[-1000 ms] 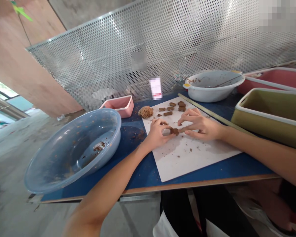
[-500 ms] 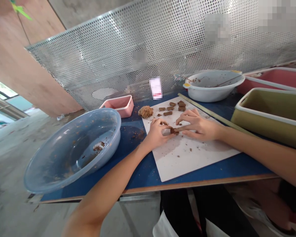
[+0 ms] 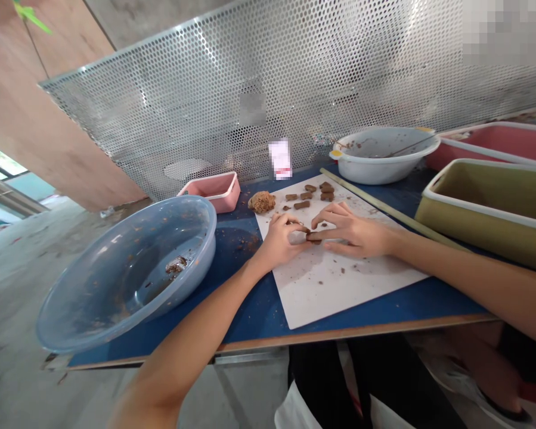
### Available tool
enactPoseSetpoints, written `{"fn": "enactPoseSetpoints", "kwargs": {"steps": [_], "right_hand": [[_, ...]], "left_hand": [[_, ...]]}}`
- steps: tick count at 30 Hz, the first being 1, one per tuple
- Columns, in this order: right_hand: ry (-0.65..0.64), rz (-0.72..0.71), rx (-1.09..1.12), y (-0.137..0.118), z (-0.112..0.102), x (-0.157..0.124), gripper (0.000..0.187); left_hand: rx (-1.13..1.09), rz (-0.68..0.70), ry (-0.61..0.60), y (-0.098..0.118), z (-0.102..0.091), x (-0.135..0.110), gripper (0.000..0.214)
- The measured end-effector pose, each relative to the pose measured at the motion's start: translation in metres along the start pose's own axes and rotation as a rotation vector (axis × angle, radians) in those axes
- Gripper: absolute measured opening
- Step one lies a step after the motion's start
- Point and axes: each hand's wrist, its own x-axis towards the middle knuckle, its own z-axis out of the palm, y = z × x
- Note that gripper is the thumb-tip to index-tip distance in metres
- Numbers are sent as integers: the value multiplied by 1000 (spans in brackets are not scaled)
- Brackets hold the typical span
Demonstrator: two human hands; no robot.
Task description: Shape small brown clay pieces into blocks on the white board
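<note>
My left hand (image 3: pixel 280 243) pinches a small brown clay piece (image 3: pixel 315 241) between thumb and fingers over a white board (image 3: pixel 339 301). My right hand (image 3: pixel 357 233) reaches in from the other side with its fingers stretched and apart. Its index fingertip touches the top of the same piece, and the fingers hide most of it. Several short brown clay pieces (image 3: pixel 302 205) lie near the far edge of the board. A rough, crumbly clay lump (image 3: pixel 262 202) sits at the far left corner. Small crumbs are scattered about the board.
To the left, a big blue basin (image 3: pixel 89 286) overhangs the table edge. Behind stand a small pink tub (image 3: pixel 227 201) and a perforated metal screen (image 3: pixel 196 101). A pale stick (image 3: pixel 384 205), a white basin (image 3: pixel 375 171) and an olive planter (image 3: pixel 486 217) lie to the right.
My right hand's fingers have closed up slightly toward the left hand and flattened over the clay piece. The whole view has shifted a little; other things stay in place.
</note>
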Motion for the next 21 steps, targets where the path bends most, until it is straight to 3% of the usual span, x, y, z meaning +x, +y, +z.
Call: {"fn": "enactPoseSetpoints", "kwargs": {"steps": [21], "right_hand": [[-115,125,59,-3,1,8,48]], "left_hand": [[-2,-19,-11,-2,3,1,29]]}}
